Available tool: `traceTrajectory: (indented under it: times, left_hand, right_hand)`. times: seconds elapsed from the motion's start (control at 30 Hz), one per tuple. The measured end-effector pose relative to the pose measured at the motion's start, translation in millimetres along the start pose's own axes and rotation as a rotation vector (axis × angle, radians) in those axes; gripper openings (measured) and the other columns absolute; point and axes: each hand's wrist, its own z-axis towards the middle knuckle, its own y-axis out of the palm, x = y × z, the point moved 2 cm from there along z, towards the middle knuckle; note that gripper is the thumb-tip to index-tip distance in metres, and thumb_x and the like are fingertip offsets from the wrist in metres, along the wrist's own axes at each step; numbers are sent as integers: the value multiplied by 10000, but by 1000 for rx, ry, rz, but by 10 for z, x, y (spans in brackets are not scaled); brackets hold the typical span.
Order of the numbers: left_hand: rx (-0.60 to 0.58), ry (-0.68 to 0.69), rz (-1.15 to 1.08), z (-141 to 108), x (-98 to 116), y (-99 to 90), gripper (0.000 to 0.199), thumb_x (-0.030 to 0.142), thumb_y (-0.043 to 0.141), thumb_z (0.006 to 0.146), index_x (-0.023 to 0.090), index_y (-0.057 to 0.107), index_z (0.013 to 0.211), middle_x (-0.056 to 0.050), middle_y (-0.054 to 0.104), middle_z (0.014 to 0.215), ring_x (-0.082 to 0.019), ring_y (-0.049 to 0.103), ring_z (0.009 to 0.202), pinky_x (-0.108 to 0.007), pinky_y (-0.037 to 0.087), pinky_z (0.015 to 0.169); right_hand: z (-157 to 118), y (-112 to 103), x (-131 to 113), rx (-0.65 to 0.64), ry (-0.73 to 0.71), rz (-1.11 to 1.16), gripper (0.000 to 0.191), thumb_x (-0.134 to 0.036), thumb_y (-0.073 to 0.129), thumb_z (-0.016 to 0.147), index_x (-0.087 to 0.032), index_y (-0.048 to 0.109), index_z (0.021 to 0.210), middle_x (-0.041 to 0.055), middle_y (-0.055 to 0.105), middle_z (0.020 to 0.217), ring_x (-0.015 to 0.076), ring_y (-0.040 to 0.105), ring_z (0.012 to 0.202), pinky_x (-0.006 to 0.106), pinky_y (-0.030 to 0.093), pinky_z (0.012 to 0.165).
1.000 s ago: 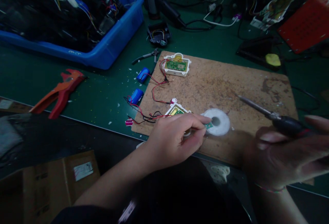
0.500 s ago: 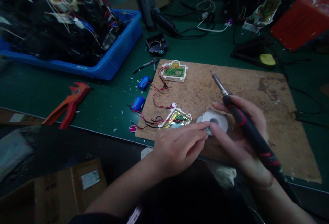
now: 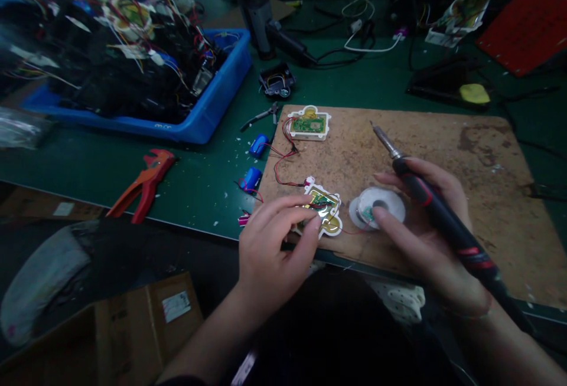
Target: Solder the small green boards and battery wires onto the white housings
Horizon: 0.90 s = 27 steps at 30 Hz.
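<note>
My right hand (image 3: 429,226) holds a black and red soldering iron (image 3: 432,206), its metal tip pointing up and away over the brown board (image 3: 349,156). The thumb of that hand rests by a white solder spool (image 3: 383,206) with a small green piece at its side. My left hand (image 3: 283,244) is over the nearer white-framed circuit board (image 3: 328,206), thumb and fingertips pressed together at its wires; what they pinch is too small to make out. A second white-framed circuit board (image 3: 309,125) lies farther back. Two blue cylinders (image 3: 258,145) with red and black wires sit at the board's left edge.
Orange-handled cutters (image 3: 144,188) lie on the green table (image 3: 208,179). Behind are a blue crate (image 3: 195,129) of wired parts, pliers (image 3: 261,117), a black housing (image 3: 277,81), a yellow sponge (image 3: 473,94) and a red box (image 3: 527,26).
My left hand has moved left, away from the spool and my right thumb, to the nearer circuit board. The spool is now more exposed. The whole view has shifted slightly.
</note>
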Motion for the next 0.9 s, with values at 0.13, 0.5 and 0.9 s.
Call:
traceTrajectory:
  times: [0.13, 0.5, 0.9]
  left_hand:
    - [-97, -45, -17, 46, 0, -4, 64, 175, 740, 943, 204, 775, 989, -41, 756, 1178, -193, 721, 1083, -386, 586, 1014]
    - [-248, -90, -129, 104, -32, 85, 101, 102, 709, 941, 173, 780, 951, -49, 769, 1066, -164, 737, 938, -279, 616, 788]
    - [-138, -111, -101, 20, -67, 180, 122, 91, 723, 904, 177, 683, 981, -18, 717, 989, -107, 616, 709, -251, 547, 680]
  right_hand:
    - [-8, 9, 0, 1, 6, 30, 681, -250, 851, 817, -379, 572, 1424, 28, 649, 1400, 261, 680, 1281, 462, 577, 1134]
    - [-10, 21, -6, 13, -21, 11, 639, -289, 846, 832, -368, 578, 1406, 42, 665, 1379, 280, 704, 1243, 516, 575, 1141]
    - [-3, 29, 16, 3, -37, 63, 683, -253, 881, 791, -368, 598, 1403, 31, 662, 1379, 272, 702, 1235, 491, 582, 1136]
